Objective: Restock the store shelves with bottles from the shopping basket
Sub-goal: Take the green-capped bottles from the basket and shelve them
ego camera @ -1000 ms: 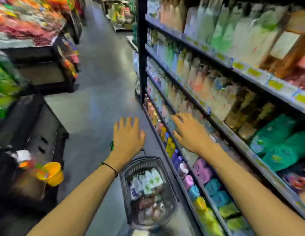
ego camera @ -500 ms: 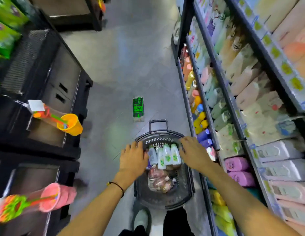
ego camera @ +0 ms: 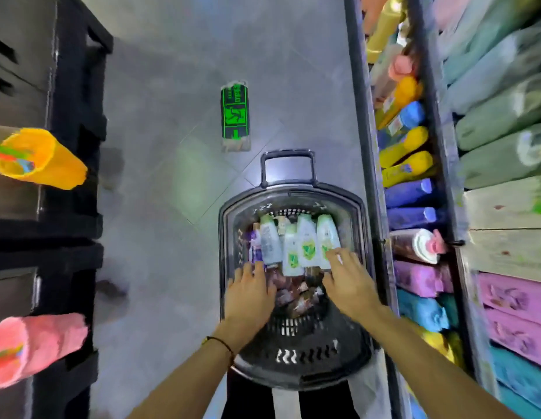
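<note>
Aisle floor: both hands, left hand point(ego camera: 249, 293) and right hand point(ego camera: 349, 282), spread, seemingly empty, over basket point(ego camera: 230, 225) bottles point(ego camera: 307, 240).

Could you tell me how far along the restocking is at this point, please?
Done: the shelves beside the aisle already look full of bottles, though which were just placed cannot be told. In hand: nothing gripped yet; the left hand and right hand reach into the basket, the right touching a white bottle. Left: several white bottles and darker packs remain inside.
</note>
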